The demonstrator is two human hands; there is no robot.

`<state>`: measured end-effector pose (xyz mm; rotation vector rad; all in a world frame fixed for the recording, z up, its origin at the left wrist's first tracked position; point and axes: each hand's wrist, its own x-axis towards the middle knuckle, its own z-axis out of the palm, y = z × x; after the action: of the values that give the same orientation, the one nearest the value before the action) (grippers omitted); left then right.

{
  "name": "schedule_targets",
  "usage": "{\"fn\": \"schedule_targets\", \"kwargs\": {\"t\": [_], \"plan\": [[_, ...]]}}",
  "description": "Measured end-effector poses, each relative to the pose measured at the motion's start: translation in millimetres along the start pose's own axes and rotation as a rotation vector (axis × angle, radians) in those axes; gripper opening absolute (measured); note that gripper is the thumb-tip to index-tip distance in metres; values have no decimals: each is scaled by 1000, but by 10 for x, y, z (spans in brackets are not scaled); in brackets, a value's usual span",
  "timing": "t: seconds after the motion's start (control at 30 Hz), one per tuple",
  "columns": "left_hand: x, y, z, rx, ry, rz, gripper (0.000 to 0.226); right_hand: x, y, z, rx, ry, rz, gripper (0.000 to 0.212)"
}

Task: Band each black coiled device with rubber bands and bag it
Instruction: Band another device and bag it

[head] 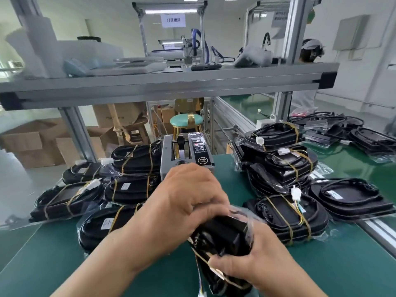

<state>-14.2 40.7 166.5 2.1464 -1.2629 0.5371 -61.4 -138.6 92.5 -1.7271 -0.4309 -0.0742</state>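
Both hands hold one black coiled device just above the green table mat, near the front edge. The left hand curls its fingers over the top, where a thin clear plastic bag sits. The right hand grips the bottom part, with its thumb across a tan rubber band. Piles of bagged devices lie on both sides of a grey box machine.

Black devices, crossed by mustard-yellow rubber bands and tipped with white plugs, cover a dark green tabletop; behind stand a mint-green stool on gold legs and brown cardboard boxes.
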Motion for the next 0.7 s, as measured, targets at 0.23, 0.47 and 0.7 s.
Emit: {"fn": "schedule_targets", "kwargs": {"t": [0.23, 0.47, 0.7], "plan": [[-330, -181, 341, -533, 483, -576, 19, -17, 67, -203, 21, -185, 93, 89], [-673, -551, 572, -1230, 869, -1089, 15, -149, 341, -333, 515, -378, 14, 96], [-747, -338, 1222, -1764, 786, -1340, 38, -115, 191, 81, 364, 328, -60, 72]]}}
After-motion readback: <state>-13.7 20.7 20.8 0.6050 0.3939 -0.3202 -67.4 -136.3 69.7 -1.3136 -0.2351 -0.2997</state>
